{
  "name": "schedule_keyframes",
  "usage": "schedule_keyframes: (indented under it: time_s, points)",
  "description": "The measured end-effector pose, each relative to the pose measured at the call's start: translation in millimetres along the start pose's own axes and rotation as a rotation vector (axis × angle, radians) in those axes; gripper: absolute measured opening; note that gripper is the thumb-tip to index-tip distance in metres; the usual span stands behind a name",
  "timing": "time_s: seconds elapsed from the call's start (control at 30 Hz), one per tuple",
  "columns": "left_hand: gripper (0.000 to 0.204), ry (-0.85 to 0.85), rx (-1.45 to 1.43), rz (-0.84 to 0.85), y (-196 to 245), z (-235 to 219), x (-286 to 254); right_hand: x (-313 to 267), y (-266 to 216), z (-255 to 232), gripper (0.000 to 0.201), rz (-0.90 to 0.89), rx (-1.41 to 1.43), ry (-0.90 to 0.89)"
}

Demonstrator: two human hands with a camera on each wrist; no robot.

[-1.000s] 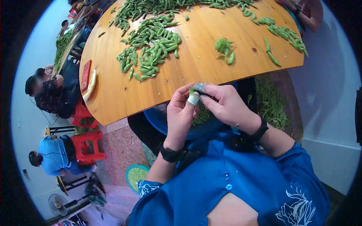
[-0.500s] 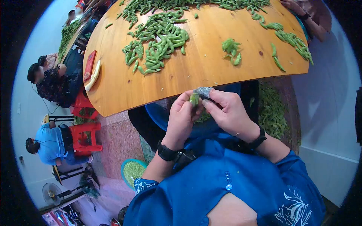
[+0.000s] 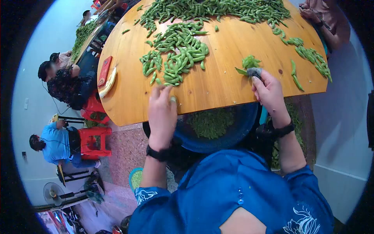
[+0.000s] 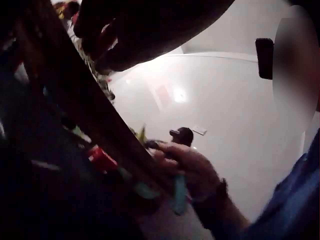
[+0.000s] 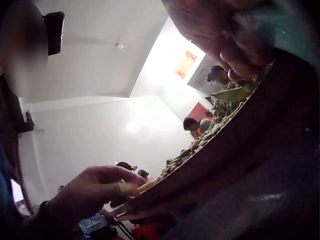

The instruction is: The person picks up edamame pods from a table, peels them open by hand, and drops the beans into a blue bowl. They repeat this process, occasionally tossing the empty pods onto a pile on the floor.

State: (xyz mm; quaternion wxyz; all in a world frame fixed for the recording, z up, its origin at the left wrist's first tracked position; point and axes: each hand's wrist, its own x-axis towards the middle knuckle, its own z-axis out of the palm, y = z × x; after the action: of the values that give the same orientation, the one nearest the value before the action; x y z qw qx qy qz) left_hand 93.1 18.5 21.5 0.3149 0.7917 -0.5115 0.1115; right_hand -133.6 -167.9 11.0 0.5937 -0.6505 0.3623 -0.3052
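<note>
Over the near edge of the table, my left hand [image 3: 161, 113] reaches with loosely bent fingers. Its fingertips are right at a soybean pod at the near end of the pod pile [image 3: 187, 54]; white tape wraps the thumb. My right hand [image 3: 270, 91], with grey tape round its index finger, pinches a flat green soybean pod [image 3: 241, 71] just in front of a small heap of pale green pods [image 3: 250, 61]. In the right wrist view the pod [image 5: 232, 94] points out from under the fingertips. The left wrist view is dark.
Below the table edge stands a blue basin [image 3: 194, 145] with green bits in it. A red packet [image 3: 104, 71] and a pale peel-like strip [image 3: 110, 84] lie at the table's left. More pods [image 3: 253, 11] cover the far side. People sit left, near red stools [image 3: 93, 140].
My hands were together over the basin, working a pod between the fingers. They have parted: the left moved forward to the pod pile, the right forward and right to the small heap.
</note>
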Motion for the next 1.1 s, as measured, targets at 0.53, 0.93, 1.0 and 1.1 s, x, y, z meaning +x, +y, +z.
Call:
schedule_keyframes:
  time_s: [0.53,0.93,1.0,1.1]
  points:
    - [0.024,-0.265,-1.032,-0.418,51.0,13.2,-3.9,-26.6,-30.8,49.8,0.031,0.042,0.007,-0.445]
    - [0.016,-0.193,-1.239,-0.384,57.6,22.0,-20.8,-47.8,-33.9,58.1,0.025,-0.119,-0.1,-0.391]
    - [0.017,-0.173,-1.091,-0.37,63.4,15.2,-20.8,-51.3,-39.0,56.3,0.024,-0.081,-0.076,-0.371]
    - [0.021,-0.125,-0.771,-0.224,62.8,16.0,-25.0,-51.0,-41.9,53.4,0.021,0.021,-0.08,-0.386]
